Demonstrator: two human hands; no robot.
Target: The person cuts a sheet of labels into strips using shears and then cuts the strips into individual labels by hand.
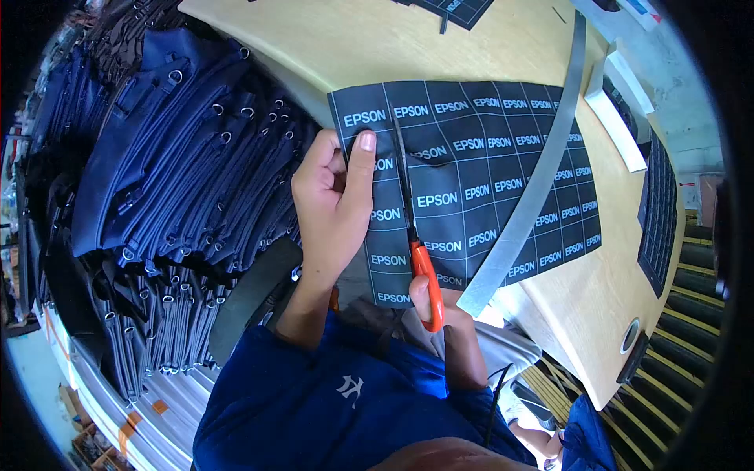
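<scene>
A black sheet (479,212) printed with rows of white EPSON labels and thin grid lines lies partly on the table and overhangs its near edge. My left hand (338,196) pinches the sheet's left strip, thumb on top and fingers beneath. In my right hand (422,298) are scissors (428,286) with orange handles, the thumb through a loop and the other fingers mostly hidden under the sheet. Their long dark blades run up along the line beside the leftmost label column. Across the right part of the sheet rests a flat metal ruler (534,180).
Stacks of dark blue straps (173,149) with metal rings hang at left. A pale wooden table (314,31) holds more black printed pieces (452,9), a white angled part (616,118) and a dark sheet (660,212). Another person's blue clothing (585,436) shows at lower right.
</scene>
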